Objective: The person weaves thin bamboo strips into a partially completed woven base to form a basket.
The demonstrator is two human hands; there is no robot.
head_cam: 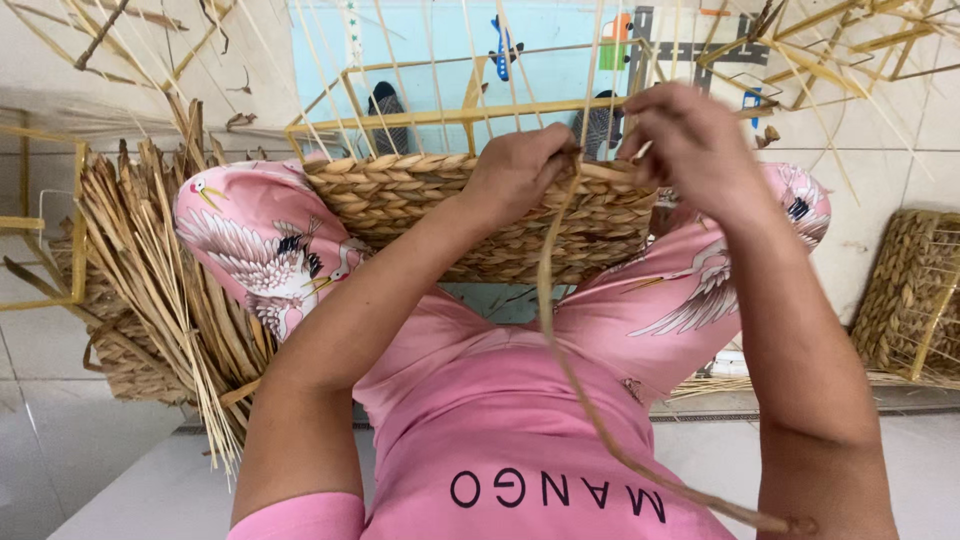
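so the half-woven basket sits across the person's knees, a gold metal wire frame with thick twisted seagrass rope woven in chunky rows round the lower part, bare thin uprights still sticking up above the woven edge. a long flat dried strand runs from the top row down over the lap, ending in a frayed tip near the bottom right. the left hand is closed down on the woven rim right where that strand starts, fingers curled tight together on it. the right hand is just beside it at the rim, fingers bunched together, but i can't tell exactly what it's pinching. pink trousers with a crane print underneath it all. to the left a big stiff bundle of dry straw stalks crowds right up against the knee, little room there. on the right a finished woven basket stands well apart on the pale tiled floor, with more room on that side. more bare gold frames lie at the top.
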